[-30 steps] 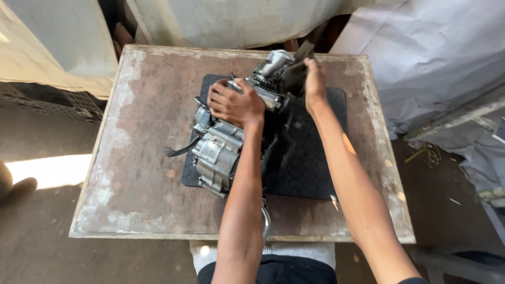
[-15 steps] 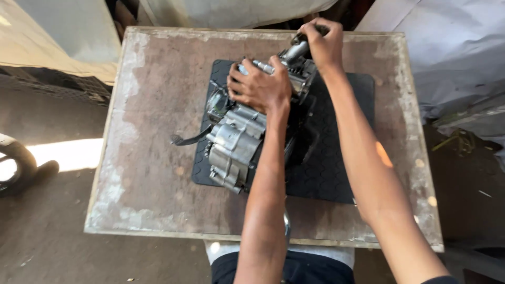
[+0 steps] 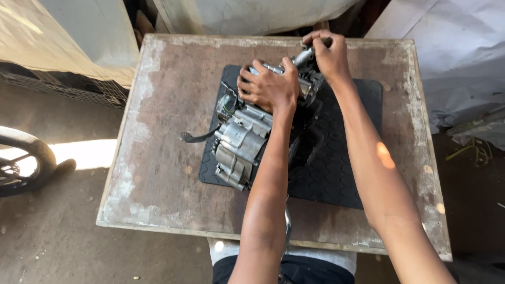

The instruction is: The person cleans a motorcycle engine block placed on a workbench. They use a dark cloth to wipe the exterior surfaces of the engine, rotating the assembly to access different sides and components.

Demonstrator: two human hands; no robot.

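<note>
A grey metal motorcycle engine lies on a black rubber mat on a worn wooden table. My left hand is pressed down on the upper part of the engine, fingers wrapped over its casing. My right hand is closed around a dark tool handle at the engine's far end, by the table's back edge. A thin black lever sticks out from the engine's left side.
A wheel with a black tyre stands on the concrete floor at the left. Pale tarpaulin lies to the right of the table, and a light sheet and crate sit at the back left.
The view has shifted, so the table sits further right and a wheel has come into sight at left. My right hand has moved along the tool at the engine's far end. My left hand stays on the casing.
</note>
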